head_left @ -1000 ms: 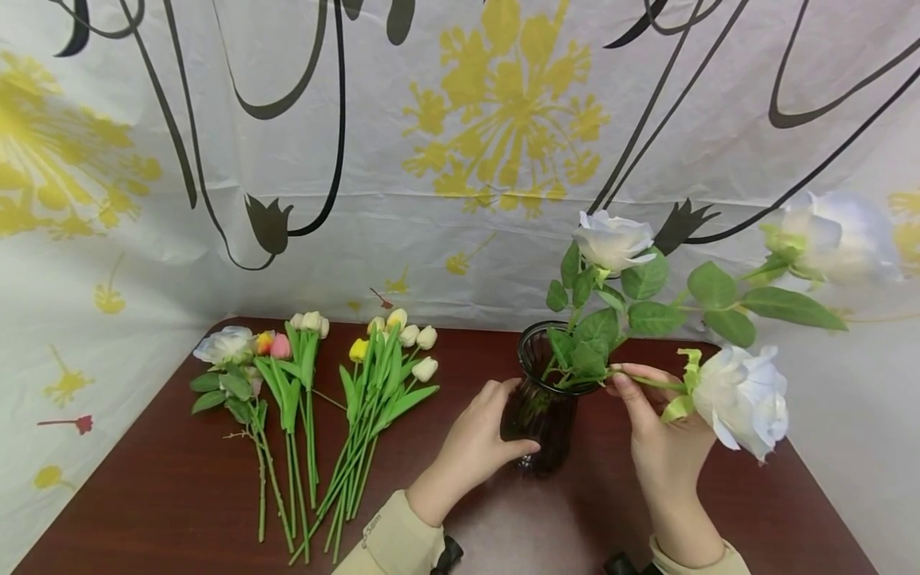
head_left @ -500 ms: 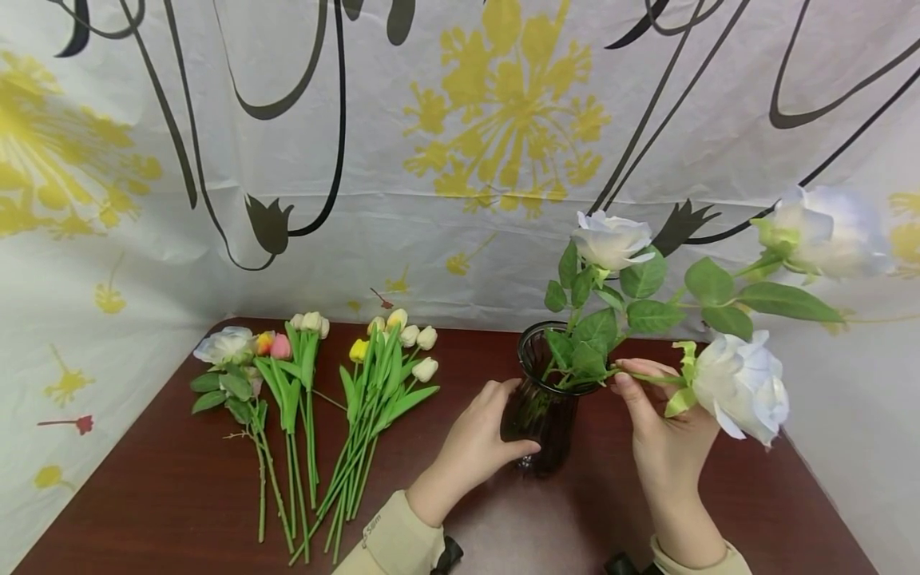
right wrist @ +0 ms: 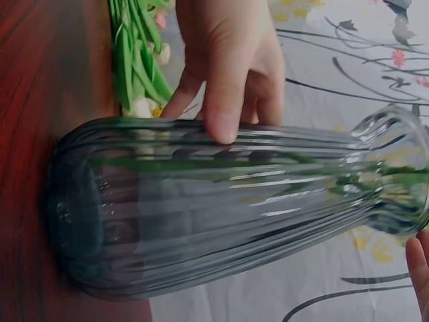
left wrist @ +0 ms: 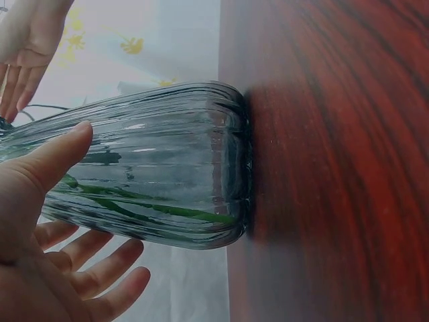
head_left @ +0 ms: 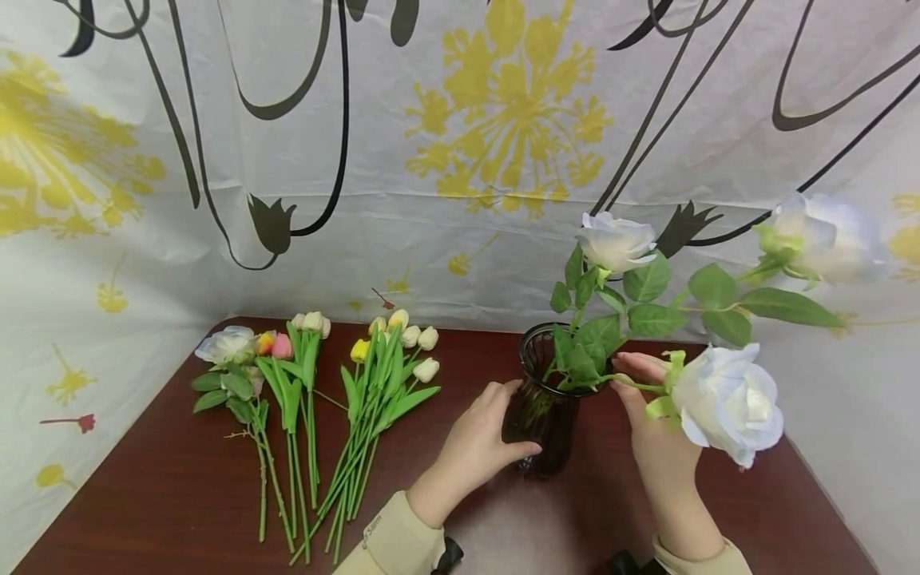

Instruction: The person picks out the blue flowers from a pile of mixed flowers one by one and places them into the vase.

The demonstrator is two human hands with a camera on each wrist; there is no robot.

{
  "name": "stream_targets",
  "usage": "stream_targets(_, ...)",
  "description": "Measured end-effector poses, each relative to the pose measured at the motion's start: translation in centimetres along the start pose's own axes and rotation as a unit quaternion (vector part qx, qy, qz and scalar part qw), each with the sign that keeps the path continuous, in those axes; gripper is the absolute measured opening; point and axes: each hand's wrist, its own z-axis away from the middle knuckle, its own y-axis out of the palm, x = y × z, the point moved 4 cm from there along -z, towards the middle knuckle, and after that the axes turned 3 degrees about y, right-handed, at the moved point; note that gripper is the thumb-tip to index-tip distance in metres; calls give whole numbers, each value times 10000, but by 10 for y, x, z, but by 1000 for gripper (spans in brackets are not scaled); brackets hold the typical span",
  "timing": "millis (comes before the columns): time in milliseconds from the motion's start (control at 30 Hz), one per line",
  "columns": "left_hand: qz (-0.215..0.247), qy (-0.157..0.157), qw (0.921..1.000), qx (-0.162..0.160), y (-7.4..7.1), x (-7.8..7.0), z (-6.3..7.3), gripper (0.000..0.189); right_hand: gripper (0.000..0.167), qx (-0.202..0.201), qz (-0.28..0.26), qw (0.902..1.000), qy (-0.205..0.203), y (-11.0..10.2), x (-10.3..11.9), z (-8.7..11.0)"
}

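A dark clear glass vase [head_left: 542, 435] with ribbed sides stands on the table. My left hand [head_left: 477, 443] holds its body from the left, thumb in front and fingers behind. Green stems show through the glass vase [left wrist: 161, 168] in the left wrist view. Three pale blue-white roses lean out of it: one rose [head_left: 616, 242] rises at the back, another rose [head_left: 822, 238] reaches far right, and the lowest rose [head_left: 729, 403] droops before my right hand [head_left: 664, 459]. That hand's fingers are extended beside the rim, near the lowest rose's stem; the blossom partly covers the hand.
On the left of the dark red table [head_left: 172, 495] lie a pale rose [head_left: 226, 345], some pink and white tulips [head_left: 311, 323], and a bundle of yellow and white tulips [head_left: 381, 399]. A patterned cloth [head_left: 431, 263] hangs behind the table.
My right fingers have loosened from the pinch on the lowest rose's stem and straightened. That rose has shifted slightly left and down. The left hand keeps its hold on the vase.
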Motion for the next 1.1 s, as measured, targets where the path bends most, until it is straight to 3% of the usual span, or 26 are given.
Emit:
stream_targets(167,-26,9,10000,15,0,1,0,81,26,114,-1383,9903,75,2,-12,2)
stream_targets(233,-48,-4,10000,38,0,1,0,81,28,185,-1663,9859,73,3,-18,4)
stream_targets(367,-59,-57,9999,119,0,1,0,82,32,394,-1178,9922,130,2,-29,7)
stream_targets(533,-78,-166,9995,243,-1,3,0,83,38,615,-716,9938,592,3,-39,12)
stream_targets(767,-136,-102,9996,240,-5,6,1,76,44,963,-1467,9778,1146,4,-60,19)
stream_targets(967,-165,-57,9996,227,-11,10,2,59,44,1501,-1537,9732,822,6,-77,21)
stream_targets(1100,-112,-33,9997,237,-15,14,3,48,45,1640,-1302,9739,880,12,-62,21)
